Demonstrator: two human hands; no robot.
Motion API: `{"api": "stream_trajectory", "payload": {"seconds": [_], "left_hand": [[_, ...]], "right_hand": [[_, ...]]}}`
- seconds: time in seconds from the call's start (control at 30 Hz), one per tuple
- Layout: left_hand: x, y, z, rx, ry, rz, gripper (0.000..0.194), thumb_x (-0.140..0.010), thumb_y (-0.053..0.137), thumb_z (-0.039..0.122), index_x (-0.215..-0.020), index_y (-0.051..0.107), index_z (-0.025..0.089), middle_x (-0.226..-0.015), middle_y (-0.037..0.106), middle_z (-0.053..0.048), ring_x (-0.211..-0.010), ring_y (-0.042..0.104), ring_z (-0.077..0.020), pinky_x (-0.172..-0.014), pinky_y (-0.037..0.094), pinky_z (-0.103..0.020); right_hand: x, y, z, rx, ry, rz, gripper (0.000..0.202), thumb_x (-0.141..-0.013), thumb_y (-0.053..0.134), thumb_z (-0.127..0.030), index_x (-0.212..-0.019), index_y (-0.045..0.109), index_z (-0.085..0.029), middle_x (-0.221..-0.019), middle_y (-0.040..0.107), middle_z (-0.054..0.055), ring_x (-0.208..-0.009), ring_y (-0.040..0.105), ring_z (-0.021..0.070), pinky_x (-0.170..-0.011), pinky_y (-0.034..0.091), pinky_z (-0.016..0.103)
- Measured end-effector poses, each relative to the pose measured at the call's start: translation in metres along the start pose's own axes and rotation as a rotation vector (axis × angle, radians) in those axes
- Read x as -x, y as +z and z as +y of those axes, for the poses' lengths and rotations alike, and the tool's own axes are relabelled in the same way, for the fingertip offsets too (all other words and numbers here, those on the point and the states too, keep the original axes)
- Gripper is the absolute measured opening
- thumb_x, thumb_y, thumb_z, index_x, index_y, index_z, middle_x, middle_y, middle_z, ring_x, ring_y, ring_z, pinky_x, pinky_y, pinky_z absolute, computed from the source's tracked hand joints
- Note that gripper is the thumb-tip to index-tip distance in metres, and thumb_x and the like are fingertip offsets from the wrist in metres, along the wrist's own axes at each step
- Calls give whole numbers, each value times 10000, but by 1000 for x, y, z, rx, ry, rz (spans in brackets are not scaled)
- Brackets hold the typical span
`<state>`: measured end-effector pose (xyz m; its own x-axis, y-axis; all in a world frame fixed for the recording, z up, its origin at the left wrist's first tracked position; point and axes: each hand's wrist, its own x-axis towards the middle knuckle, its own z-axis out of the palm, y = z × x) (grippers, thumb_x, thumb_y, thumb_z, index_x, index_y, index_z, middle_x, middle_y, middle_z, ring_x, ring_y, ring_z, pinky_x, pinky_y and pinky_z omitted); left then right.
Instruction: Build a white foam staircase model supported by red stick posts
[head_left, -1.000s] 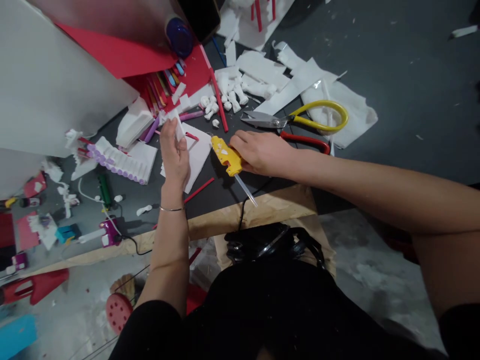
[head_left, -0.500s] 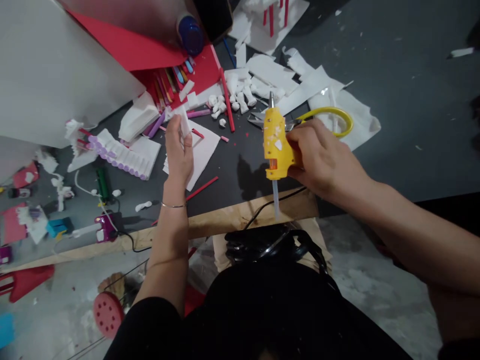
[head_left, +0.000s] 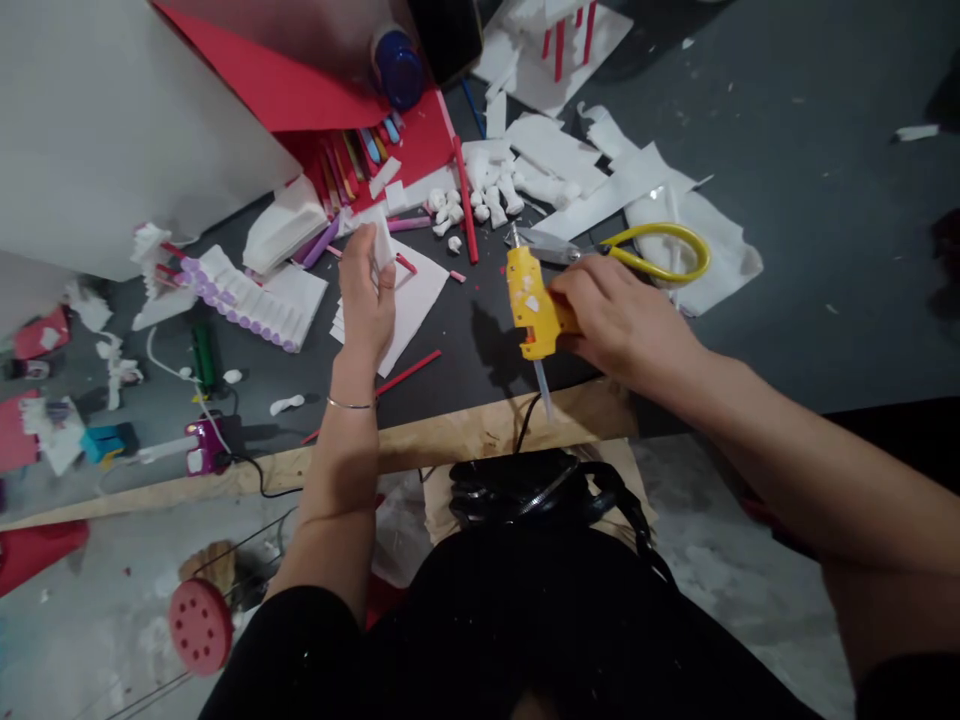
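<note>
My right hand [head_left: 619, 310] is wrapped round the handle of a yellow glue gun [head_left: 531, 305], its nozzle pointing away from me and a clear glue stick [head_left: 543, 388] sticking out behind. Beyond that hand lie scissors with yellow handles [head_left: 667, 248]. Fingers and thumb of my left hand [head_left: 366, 300] pinch a small white paper piece [head_left: 382, 240]. Below it is a white sheet [head_left: 414, 300] with a short red stick [head_left: 405, 263] on it. A longer thin red stick [head_left: 411, 370] lies nearer the table edge.
Twisted white paper pieces [head_left: 491, 195] and a red rod [head_left: 466, 200] lie beyond my hands. White paper scraps [head_left: 559, 155] spread behind the scissors. At left are a purple-edged paper model [head_left: 240, 300] and a purple glue gun [head_left: 206, 447]. A blue-capped bottle [head_left: 399, 68] stands at the back.
The yellow glue gun has moved left, toward my left hand, and tilted slightly. My left hand keeps its pinch on the white paper piece. The view has shifted slightly.
</note>
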<state>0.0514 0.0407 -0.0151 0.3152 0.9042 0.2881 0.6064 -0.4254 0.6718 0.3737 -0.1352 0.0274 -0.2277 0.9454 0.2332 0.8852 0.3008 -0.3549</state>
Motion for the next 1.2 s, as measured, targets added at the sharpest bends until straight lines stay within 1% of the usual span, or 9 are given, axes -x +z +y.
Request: {"api": "stream_trajectory", "payload": {"seconds": [0.17,0.33,0.4,0.5,0.63,0.73,0.83,1.0,1.2], "left_hand": [[-1,-1,3,-14,-4,-25,753,-919,570,840,-1468,592,324,-1649,542,-122,-1618,412,-348,-1402,182,-555],[0,-1,-4,-51,54,-57,832,-923,455,900,-1513,563,324,-1674,512,-124,-1629,393,-342,-1401,180,-551],[1,-1,-7,-77,64,-60,835,-931,415,906,-1530,546,340,-1684,503,-117,-1631,391,-338,-1397,192,-552],[2,-2,-8,-131,76,-69,822,-951,363,899,-1559,513,365,-1693,497,-105,-1633,391,-332,-1387,221,-550],[2,-4,-6,-189,96,-91,815,-974,316,878,-1584,490,366,-1693,499,-105,-1634,393,-338,-1379,239,-568],[2,-5,-2,-224,97,-98,811,-983,292,869,-1580,498,362,-1694,503,-105,-1633,396,-336,-1377,244,-579],[2,-5,1,-255,87,-99,806,-988,275,864,-1567,517,358,-1698,502,-102,-1632,398,-328,-1372,259,-584],[4,-4,7,-304,86,-101,793,-1002,257,844,-1559,538,354,-1705,493,-102,-1629,400,-334,-1368,257,-599],[4,-3,11,-340,39,-124,700,-1029,340,779,-1556,557,372,-1722,469,-80,-1633,386,-346,-1365,255,-606]], "right_hand": [[-14,18,6,23,-24,-200,384,-889,616,-186,-1253,669,-77,-1200,693,216,-1111,642,348,-875,579,468],[-32,1,21,43,-222,-307,420,-880,681,-240,-1284,709,-129,-1404,670,218,-1201,644,362,-985,554,526],[-54,-10,22,43,-240,-331,375,-915,642,-258,-1264,741,-163,-1374,705,188,-1207,669,370,-987,549,538],[-108,-15,16,-43,-238,-318,399,-996,524,-292,-1284,777,-180,-1261,773,148,-1197,706,321,-992,536,455],[-180,20,4,-245,-141,-321,382,-896,611,-275,-1211,819,-215,-1078,853,24,-969,769,180,-875,541,323],[-210,54,-2,-359,-176,-349,440,-827,652,-333,-1210,807,-181,-1089,857,4,-925,762,122,-848,528,285],[-218,71,-9,-414,-160,-388,462,-802,699,-346,-1217,798,-168,-1095,854,17,-937,763,128,-856,540,293],[-218,73,-14,-501,-163,-369,168,-783,771,-240,-942,820,-224,-939,843,21,-875,761,185,-826,584,337],[-223,87,-10,-541,-153,-373,26,-771,793,-231,-788,775,-238,-826,800,13,-835,727,169,-834,577,361]]}}
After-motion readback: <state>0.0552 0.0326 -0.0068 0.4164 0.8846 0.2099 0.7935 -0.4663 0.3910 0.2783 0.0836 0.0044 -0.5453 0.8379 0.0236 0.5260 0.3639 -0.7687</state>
